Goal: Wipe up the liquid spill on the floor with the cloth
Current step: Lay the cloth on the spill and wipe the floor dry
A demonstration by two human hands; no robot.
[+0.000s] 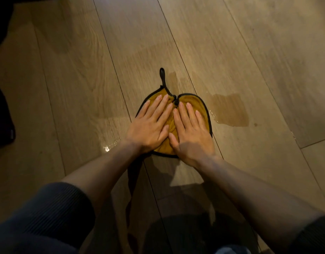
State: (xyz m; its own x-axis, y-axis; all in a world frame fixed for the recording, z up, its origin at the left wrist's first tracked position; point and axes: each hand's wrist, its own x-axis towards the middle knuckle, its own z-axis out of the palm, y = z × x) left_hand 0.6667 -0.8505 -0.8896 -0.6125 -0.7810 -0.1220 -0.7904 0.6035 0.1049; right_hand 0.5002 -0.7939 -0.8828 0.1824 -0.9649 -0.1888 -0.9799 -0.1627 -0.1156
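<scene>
A mustard-yellow cloth [198,105] with black trim and a black hanging loop lies bunched on the wooden floor at the centre of view. My left hand [150,125] and my right hand [191,132] lie flat on it side by side, fingers spread and pointing away from me. A puddle of clear liquid [231,112] darkens the plank just right of the cloth. More wet sheen [110,142] glistens on the floor to the left of my left wrist, and a thin wet streak [173,79] runs beside the loop.
Wooden planks [267,52] run diagonally across the whole view. A dark object [2,116] stands at the left edge, and another dark shape fills the top left corner. My dark sleeves and knees fill the bottom of the view.
</scene>
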